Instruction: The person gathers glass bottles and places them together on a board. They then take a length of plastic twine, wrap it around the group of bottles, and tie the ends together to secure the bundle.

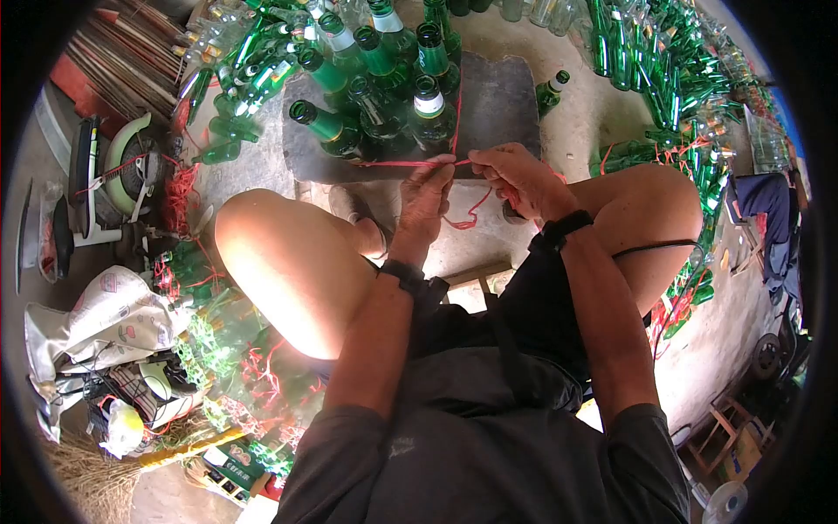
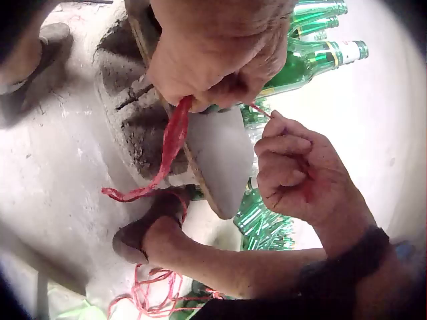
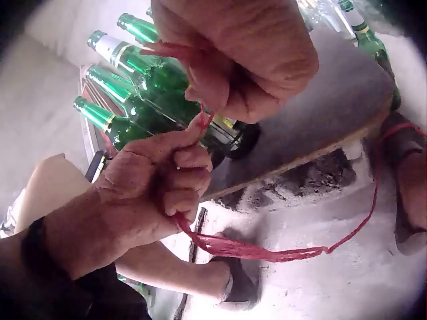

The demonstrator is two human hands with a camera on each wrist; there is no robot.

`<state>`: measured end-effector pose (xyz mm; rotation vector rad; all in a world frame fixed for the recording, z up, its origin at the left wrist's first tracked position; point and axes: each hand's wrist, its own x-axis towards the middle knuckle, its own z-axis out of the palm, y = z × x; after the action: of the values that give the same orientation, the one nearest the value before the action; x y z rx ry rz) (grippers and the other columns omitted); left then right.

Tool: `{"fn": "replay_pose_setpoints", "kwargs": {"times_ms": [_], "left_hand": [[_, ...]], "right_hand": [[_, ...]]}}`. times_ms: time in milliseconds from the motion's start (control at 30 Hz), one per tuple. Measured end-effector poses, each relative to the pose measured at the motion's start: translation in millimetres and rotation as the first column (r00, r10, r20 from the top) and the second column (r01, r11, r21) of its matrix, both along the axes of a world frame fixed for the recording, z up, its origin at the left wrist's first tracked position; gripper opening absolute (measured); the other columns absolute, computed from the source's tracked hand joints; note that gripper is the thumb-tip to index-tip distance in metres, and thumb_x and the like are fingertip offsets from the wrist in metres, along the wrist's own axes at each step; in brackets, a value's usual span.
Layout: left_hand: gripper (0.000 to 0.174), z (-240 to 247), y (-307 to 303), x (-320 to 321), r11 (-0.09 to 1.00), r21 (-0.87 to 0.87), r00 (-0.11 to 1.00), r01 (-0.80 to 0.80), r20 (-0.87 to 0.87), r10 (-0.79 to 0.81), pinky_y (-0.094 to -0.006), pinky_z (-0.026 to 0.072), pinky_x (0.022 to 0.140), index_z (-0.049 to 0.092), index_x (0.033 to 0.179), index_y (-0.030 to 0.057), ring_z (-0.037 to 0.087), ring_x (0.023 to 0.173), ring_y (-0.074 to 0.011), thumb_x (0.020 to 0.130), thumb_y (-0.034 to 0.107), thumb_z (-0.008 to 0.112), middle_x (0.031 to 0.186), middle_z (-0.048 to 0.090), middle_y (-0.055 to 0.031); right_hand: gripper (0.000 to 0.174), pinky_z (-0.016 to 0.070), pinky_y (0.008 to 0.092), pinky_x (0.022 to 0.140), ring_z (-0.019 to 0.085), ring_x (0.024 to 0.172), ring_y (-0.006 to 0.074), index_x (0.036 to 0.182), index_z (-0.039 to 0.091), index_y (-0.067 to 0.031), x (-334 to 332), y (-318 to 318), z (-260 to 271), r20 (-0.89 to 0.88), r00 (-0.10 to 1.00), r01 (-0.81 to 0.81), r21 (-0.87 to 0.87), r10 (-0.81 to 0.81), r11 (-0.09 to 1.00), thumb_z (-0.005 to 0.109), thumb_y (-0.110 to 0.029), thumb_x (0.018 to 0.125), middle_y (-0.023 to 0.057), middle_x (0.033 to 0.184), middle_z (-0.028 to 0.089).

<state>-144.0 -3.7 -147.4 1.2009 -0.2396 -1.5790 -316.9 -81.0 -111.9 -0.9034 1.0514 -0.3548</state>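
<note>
Several green bottles [image 1: 378, 105] stand grouped on a dark slab [image 1: 497, 103], with red twine [image 1: 397, 163] running along their near side and up between them. At the slab's near edge, my left hand [image 1: 425, 203] pinches the twine. Close to its right, my right hand [image 1: 528, 182] has its fingers curled round more twine, a short strand stretching between both hands. In the left wrist view a flat red tail [image 2: 175, 133] hangs from the left hand [image 2: 220, 50]. The right wrist view shows a loose bundle of twine [image 3: 260, 252] hanging below a hand. The bottles' bases are partly hidden.
Heaps of green bottles [image 1: 650, 74] lie at the right and at the upper left. One bottle [image 1: 551, 91] stands just right of the slab. A fan [image 1: 131, 170], a white sack [image 1: 122, 319] and a straw broom [image 1: 105, 476] are at the left. Both knees flank the slab.
</note>
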Motion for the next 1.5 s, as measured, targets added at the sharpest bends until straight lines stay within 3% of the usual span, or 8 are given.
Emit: {"fn": "replay_pose_setpoints", "kwargs": {"times_ms": [567, 633, 700, 1133, 1267, 1333, 1433, 1500], "left_hand": [[0.014, -5, -2, -5, 0.998, 0.028, 0.996, -0.065, 0.066, 0.063, -0.0191, 0.023, 0.04, 0.07, 0.089, 0.0074, 0.041, 0.051, -0.0019, 0.082, 0.017, 0.079, 0.069, 0.055, 0.0037], [0.014, -4, -3, -7, 0.995, 0.033, 0.995, -0.091, 0.039, 0.09, -0.0194, 0.0226, 0.04, 0.069, 0.087, 0.0077, 0.04, 0.05, -0.0021, 0.082, 0.016, 0.078, 0.068, 0.055, 0.0037], [0.013, -3, -6, -6, 0.989, 0.138, 0.999, -0.048, 0.008, 0.048, -0.0202, 0.0221, 0.042, 0.064, 0.079, 0.0167, 0.037, 0.048, -0.0019, 0.081, 0.018, 0.078, 0.064, 0.051, 0.0082], [0.024, -14, -15, 0, 0.971, 0.239, 0.975, -0.027, -0.21, 0.079, -0.0218, 0.0194, 0.04, 0.053, 0.073, 0.0211, 0.03, 0.045, -0.0037, 0.082, 0.017, 0.075, 0.058, 0.039, 0.0104], [0.026, -14, -19, 2, 0.967, 0.253, 0.967, 0.011, -0.249, 0.054, -0.0214, 0.0177, 0.038, 0.05, 0.071, 0.022, 0.027, 0.043, -0.003, 0.082, 0.013, 0.072, 0.056, 0.035, 0.0115], [0.027, -17, -20, 2, 0.965, 0.263, 0.967, 0.018, -0.251, 0.05, -0.0213, 0.0169, 0.038, 0.049, 0.07, 0.0224, 0.026, 0.042, -0.0028, 0.082, 0.011, 0.072, 0.056, 0.034, 0.0117], [0.03, -15, -11, 1, 0.95, 0.313, 0.966, 0.008, -0.247, 0.073, -0.0216, 0.0156, 0.037, 0.048, 0.068, 0.023, 0.025, 0.041, -0.0033, 0.08, 0.01, 0.073, 0.055, 0.033, 0.0117], [0.03, -15, -11, 1, 0.944, 0.329, 0.978, 0.016, -0.201, 0.054, -0.0216, 0.0158, 0.037, 0.049, 0.067, 0.0228, 0.025, 0.041, -0.0034, 0.079, 0.01, 0.074, 0.054, 0.034, 0.0117]], "right_hand": [[0.025, 0.0332, 0.0272, 0.048, 0.041, 0.051, 0.0081, 0.087, 0.068, -0.0053, 22, -9, 7, 0.034, 0.971, 0.233, 0.087, -0.236, 0.969, 0.063, -0.03, 0.092, -0.0026, 0.062, 0.051], [0.019, 0.0385, 0.0253, 0.054, 0.045, 0.063, 0.0038, 0.092, 0.065, -0.0104, 15, -14, -22, 0.01, 0.999, 0.051, 0.102, -0.053, 0.993, 0.058, -0.028, 0.096, -0.0059, 0.076, 0.056], [0.02, 0.0392, 0.0266, 0.058, 0.047, 0.065, 0.0065, 0.094, 0.067, -0.0091, 19, -6, -35, 0.071, 0.993, 0.092, 0.095, -0.099, 0.991, 0.062, -0.028, 0.093, -0.0043, 0.077, 0.058], [0.021, 0.0454, 0.0247, 0.07, 0.054, 0.084, 0.0103, 0.107, 0.067, -0.0127, 30, -1, -30, 0.183, 0.974, 0.103, 0.174, -0.135, 0.979, 0.064, -0.027, 0.092, -0.0023, 0.091, 0.06], [0.021, 0.0451, 0.0234, 0.069, 0.053, 0.079, 0.0103, 0.108, 0.067, -0.0147, 29, 2, -31, 0.189, 0.967, 0.135, 0.187, -0.171, 0.973, 0.064, -0.026, 0.091, -0.0036, 0.087, 0.057], [0.017, 0.0441, 0.023, 0.067, 0.053, 0.079, 0.0093, 0.104, 0.066, -0.0149, 27, 2, -45, 0.181, 0.983, 0.002, -0.169, 0.029, 0.986, 0.062, -0.025, 0.09, -0.0041, 0.084, 0.056], [0.012, 0.0407, 0.0274, 0.065, 0.045, 0.07, 0.008, 0.09, 0.061, -0.0098, 24, 12, -33, 0.096, 0.995, 0.027, 0.108, -0.037, 0.994, 0.056, -0.021, 0.091, -0.0051, 0.078, 0.048], [0.013, 0.041, 0.0268, 0.064, 0.046, 0.069, 0.008, 0.09, 0.06, -0.0091, 23, 11, -34, 0.051, 0.998, -0.028, 0.034, 0.027, 0.999, 0.055, -0.021, 0.091, -0.0043, 0.077, 0.05]]}}
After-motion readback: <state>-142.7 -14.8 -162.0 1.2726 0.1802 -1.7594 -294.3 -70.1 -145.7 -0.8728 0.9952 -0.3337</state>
